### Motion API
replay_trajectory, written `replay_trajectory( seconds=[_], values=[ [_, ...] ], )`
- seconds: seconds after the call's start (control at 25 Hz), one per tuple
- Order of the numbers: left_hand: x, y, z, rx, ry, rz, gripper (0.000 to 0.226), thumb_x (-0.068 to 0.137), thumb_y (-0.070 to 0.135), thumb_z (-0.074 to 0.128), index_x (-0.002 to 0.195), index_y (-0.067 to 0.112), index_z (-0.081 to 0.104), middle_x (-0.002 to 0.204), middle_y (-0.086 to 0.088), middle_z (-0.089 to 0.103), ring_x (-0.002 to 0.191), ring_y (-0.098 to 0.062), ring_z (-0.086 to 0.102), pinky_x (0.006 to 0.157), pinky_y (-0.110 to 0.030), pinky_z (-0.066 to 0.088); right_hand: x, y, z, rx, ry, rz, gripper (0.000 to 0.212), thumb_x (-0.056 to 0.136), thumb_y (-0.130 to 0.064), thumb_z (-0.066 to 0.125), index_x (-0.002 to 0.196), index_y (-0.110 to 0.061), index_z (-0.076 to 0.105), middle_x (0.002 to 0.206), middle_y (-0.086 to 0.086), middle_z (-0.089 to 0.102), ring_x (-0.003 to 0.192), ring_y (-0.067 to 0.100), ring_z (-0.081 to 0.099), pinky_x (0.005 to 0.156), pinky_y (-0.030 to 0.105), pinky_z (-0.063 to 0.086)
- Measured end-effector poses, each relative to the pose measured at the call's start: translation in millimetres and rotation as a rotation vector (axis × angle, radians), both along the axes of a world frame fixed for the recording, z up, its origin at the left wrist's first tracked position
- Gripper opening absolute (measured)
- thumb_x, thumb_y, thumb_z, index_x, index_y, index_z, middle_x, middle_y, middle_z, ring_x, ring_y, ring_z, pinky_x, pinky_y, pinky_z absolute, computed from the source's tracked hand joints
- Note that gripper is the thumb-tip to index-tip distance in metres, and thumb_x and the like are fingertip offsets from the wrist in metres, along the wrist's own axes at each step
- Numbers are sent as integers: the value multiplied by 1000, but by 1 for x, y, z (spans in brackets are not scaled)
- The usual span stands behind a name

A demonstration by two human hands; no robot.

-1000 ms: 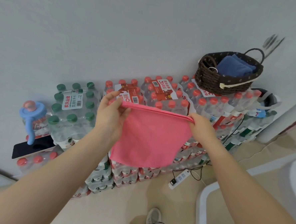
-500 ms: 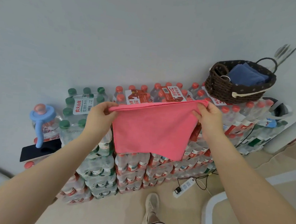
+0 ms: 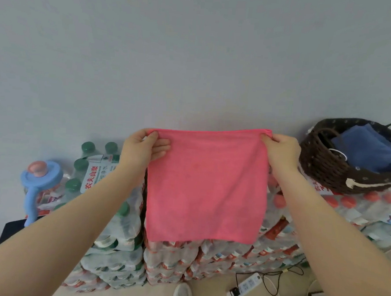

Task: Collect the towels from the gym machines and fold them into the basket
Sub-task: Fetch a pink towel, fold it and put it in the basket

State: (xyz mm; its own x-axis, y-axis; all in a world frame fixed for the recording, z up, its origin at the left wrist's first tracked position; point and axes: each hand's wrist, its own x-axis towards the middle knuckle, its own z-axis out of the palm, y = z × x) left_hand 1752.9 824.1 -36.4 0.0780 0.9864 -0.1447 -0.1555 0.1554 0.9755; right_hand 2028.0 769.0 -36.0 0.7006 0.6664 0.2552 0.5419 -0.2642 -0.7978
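A square pink cloth towel (image 3: 207,185) is held spread between the hands, pinched at its upper corners by the left hand (image 3: 142,148) and the right hand (image 3: 281,153). A dark woven wicker basket (image 3: 339,177), containing a folded blue towel (image 3: 368,151), is seen just beyond the right hand.

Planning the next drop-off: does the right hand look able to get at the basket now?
Probably yes. The basket sits just beside the right hand with nothing between, but that hand grips the pink towel, so it isn't free.

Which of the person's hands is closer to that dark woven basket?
The right hand. It pinches the pink towel's upper right corner, just left of the basket. The left hand holds the opposite corner, the whole towel's width farther away.
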Motion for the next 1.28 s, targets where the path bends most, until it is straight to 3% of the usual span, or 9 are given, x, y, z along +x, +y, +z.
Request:
replay_trajectory(
  seconds=[0.12,0.24,0.36,0.52,0.72,0.88,1.04,1.16,1.28],
  values=[
    [16,38,-11,-14,36,48,20,96,9,40,83,15,55,80,-9,66,53,-4,66,54,-14,54,13,40,-2,-20,263,75,20,87,-17,60,69,-13,70,44,1,57,39,1,51,43,18,40],
    [27,64,-26,-66,146,85,16,94,7,41,105,8,52,97,-15,66,68,-13,66,66,-21,55,23,73,-21,-67,376,131,25,91,-13,51,67,-14,61,62,7,63,41,1,58,47,19,50],
    [28,64,-44,23,544,12,50,91,9,44,138,12,30,116,0,57,85,-20,60,74,-30,49,20,79,-39,-169,176,106,29,90,-17,51,116,-4,54,85,4,61,78,18,61,83,40,51],
    [35,36,-63,538,944,-395,59,87,35,37,138,8,36,141,-9,43,130,-22,42,107,-25,26,-23,52,-50,-182,-163,510,48,92,-18,49,136,-5,37,125,11,54,120,24,50,101,27,33],
    [23,15,-91,602,1499,-668,121,50,83,-26,149,20,3,158,-3,-2,146,-18,1,117,-33,-2,-27,32,-75,-725,-632,767,62,98,-43,29,149,-19,5,159,0,2,147,16,1,118,40,1],
    [0,-3,-86,395,1462,-533,96,76,75,4,149,13,3,158,-6,-1,146,-22,6,118,-36,7,10,-9,-80,-875,-506,428,66,97,-49,20,150,-13,1,159,3,-3,147,18,-1,118,45,-1],
    [-12,-43,-74,231,1070,-304,51,97,33,36,138,4,32,145,-15,35,126,-27,41,98,-36,36,-1,-61,-74,-588,-250,259,59,97,-38,35,146,-7,21,155,11,18,143,29,18,116,47,16],
    [-27,-77,-71,157,879,-169,33,97,25,37,120,6,50,118,-11,58,93,-19,50,78,-29,36,-20,-97,-80,-353,-178,87,38,94,-18,47,128,-3,46,133,16,48,123,33,43,103,43,34],
    [-34,-103,-74,86,803,-171,35,97,25,39,124,5,47,119,-10,58,98,-24,55,79,-31,39,-36,-120,-94,-253,219,-62,25,91,-12,46,114,-2,51,104,14,56,89,27,54,76,36,46]
  ],
)
